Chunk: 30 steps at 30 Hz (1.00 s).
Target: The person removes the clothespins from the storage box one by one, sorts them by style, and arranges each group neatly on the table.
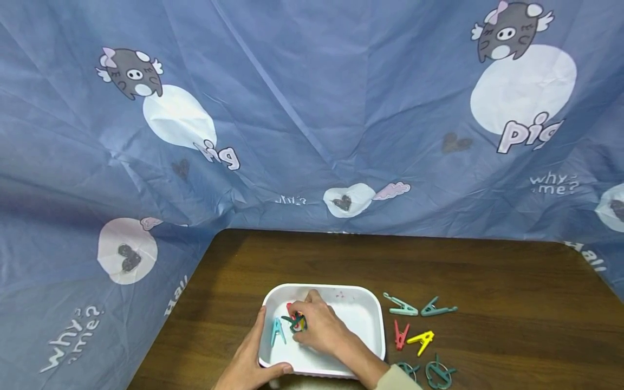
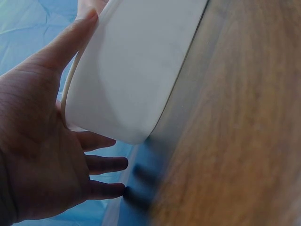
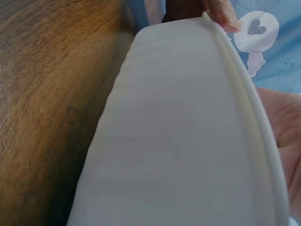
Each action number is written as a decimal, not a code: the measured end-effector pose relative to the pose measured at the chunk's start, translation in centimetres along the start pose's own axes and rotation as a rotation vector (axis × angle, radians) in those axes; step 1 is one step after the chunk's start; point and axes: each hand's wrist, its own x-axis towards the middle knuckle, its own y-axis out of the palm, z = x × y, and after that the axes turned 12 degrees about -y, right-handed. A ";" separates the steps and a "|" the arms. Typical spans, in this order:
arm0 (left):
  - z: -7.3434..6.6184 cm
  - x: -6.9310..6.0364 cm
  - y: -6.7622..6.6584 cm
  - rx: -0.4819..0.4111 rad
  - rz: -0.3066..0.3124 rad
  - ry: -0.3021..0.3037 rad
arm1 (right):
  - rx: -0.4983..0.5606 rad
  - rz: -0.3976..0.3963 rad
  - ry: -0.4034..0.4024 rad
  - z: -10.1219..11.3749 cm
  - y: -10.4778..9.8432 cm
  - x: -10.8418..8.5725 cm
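A white tray point(image 1: 372, 303) stands on the table. My left hand point(image 1: 248, 360) holds its front left corner, thumb over the front rim and fingers along the left side; in the left wrist view, that hand point(image 2: 42, 141) has several fingers stretched past the tray wall point(image 2: 127, 70). Inside the tray, my right hand point(image 1: 324, 325) curls its fingers around a small bunch of clips point(image 1: 297, 323), dark green, red and yellow. A light blue clip point(image 1: 278, 331) lies left of the bunch. The right wrist view has the tray's outer wall point(image 3: 164, 122) hiding most of the right hand point(image 3: 287, 127).
Right of the tray on the wooden table point(image 1: 512, 303) lie two pale green clips point(image 1: 403, 309) point(image 1: 437, 308), a red clip point(image 1: 401, 336), a yellow clip point(image 1: 423, 342) and two dark green ringed clips point(image 1: 440, 374) point(image 1: 408, 370). A blue patterned cloth point(image 1: 292, 108) hangs behind.
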 end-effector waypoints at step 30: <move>-0.1 0.0 0.0 -0.006 0.019 -0.048 | -0.017 -0.068 -0.060 -0.6 -2.8 -1.5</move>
